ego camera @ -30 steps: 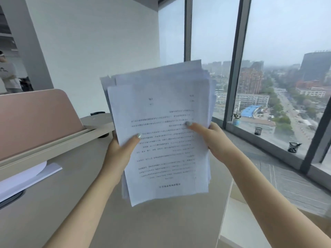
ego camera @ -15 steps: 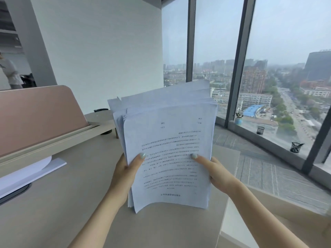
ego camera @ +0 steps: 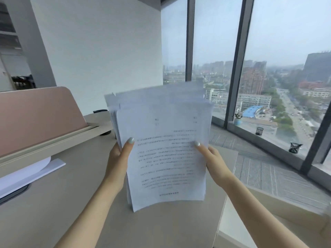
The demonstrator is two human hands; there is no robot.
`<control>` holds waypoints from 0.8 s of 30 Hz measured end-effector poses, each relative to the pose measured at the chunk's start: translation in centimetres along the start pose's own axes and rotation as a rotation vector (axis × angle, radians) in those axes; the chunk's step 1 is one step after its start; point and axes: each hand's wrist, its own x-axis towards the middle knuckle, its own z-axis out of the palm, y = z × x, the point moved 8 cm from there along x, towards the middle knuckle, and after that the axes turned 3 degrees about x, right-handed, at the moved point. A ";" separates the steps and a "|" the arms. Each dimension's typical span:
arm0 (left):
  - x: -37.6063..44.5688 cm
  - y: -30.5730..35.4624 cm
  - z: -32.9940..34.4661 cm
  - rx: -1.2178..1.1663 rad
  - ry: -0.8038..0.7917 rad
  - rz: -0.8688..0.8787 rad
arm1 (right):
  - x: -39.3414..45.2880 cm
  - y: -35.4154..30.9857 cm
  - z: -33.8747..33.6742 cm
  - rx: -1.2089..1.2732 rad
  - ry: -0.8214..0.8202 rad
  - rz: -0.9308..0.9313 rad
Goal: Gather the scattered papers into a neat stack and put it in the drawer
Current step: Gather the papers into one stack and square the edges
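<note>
The stack of papers [ego camera: 166, 153] is white with a faint bluish cast, and the top sheet carries rows of small black print — too blurry to read. The thumbnails on the left hand [ego camera: 119, 158] and right hand [ego camera: 215, 161] are painted a pale mint-grey. The desk [ego camera: 53, 203] is a light beige, and the divider panel [ego camera: 35, 119] on it is a dusty pink with a cream-coloured base rail. More white sheets [ego camera: 26, 174] sit on the left over a dark grey disc. The wall [ego camera: 98, 51] is plain white, the window frames [ego camera: 236, 59] dark grey. On the sill — two black mesh pen cups [ego camera: 259, 131] and a light blue plant pot [ego camera: 237, 121].
</note>
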 end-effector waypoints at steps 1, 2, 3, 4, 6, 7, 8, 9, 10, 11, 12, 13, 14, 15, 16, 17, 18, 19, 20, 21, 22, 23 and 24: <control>0.0 -0.3 -0.2 0.000 0.014 -0.020 | 0.1 -0.2 -0.3 0.021 -0.003 0.004; -0.1 -0.7 0.0 0.003 0.015 -0.044 | 0.2 -0.3 -0.6 0.052 -0.005 0.005; -0.4 -1.2 0.3 0.001 0.014 -0.074 | 0.2 -0.4 -0.7 0.080 -0.009 0.005; -0.7 -1.6 0.8 -0.003 0.009 -0.094 | 0.3 -0.4 -0.5 0.097 -0.014 0.004; -1.3 -1.8 1.7 0.005 0.036 -0.097 | 0.3 -0.5 0.4 0.113 -0.012 0.001; -1.4 -1.5 2.1 -0.001 0.061 -0.085 | 0.3 -0.6 1.0 0.124 -0.007 -0.010; -1.5 -1.0 2.4 -0.017 0.082 -0.072 | 0.4 -0.8 1.4 0.133 -0.001 -0.028; -1.3 -0.4 2.7 -0.034 0.096 -0.063 | 0.4 -1.3 1.8 0.141 0.010 -0.052; -1.1 0.3 2.9 -0.048 0.103 -0.055 | 0.5 -1.8 1.9 0.149 0.017 -0.080; -0.8 0.8 3.0 -0.051 0.097 -0.046 | 0.4 -2.5 1.9 0.145 0.016 -0.101; -0.5 1.2 3.1 -0.047 0.075 -0.038 | 0.4 -3.1 1.9 0.128 0.005 -0.114; -0.2 1.4 3.1 -0.039 0.046 -0.033 | 0.4 -3.5 1.7 0.105 -0.009 -0.117; 0.0 1.6 3.0 -0.032 0.022 -0.034 | 0.4 -3.8 1.3 0.087 -0.023 -0.115; 0.2 1.7 2.7 -0.026 0.009 -0.035 | 0.4 -4.2 1.0 0.078 -0.033 -0.107; 0.4 1.9 2.4 -0.024 0.004 -0.031 | 0.6 -4.5 0.6 0.069 -0.042 -0.105; 0.7 2.2 2.1 -0.022 -0.002 -0.022 | 0.7 -4.8 0.5 0.063 -0.053 -0.106; 1.0 2.5 1.9 -0.021 -0.010 -0.016 | 1.0 -4.9 0.4 0.061 -0.053 -0.106; 1.2 2.7 1.9 -0.020 -0.022 -0.017 | 1.3 -4.9 0.3 0.076 -0.034 -0.094; 1.4 2.9 1.8 -0.020 -0.035 -0.027 | 1.6 -4.8 0.2 0.099 -0.009 -0.079; 1.7 3.0 1.8 -0.016 -0.046 -0.043 | 1.9 -4.7 0.3 0.115 0.008 -0.058; 1.9 3.0 1.7 -0.012 -0.058 -0.062 | 2.2 -4.5 0.3 0.116 -0.002 -0.044; 2.2 3.0 1.7 -0.002 -0.078 -0.080 | 2.2 -4.5 0.6 0.099 -0.023 -0.025; 2.3 3.0 1.7 0.014 -0.101 -0.097 | 2.2 -4.4 0.9 0.072 -0.032 -0.009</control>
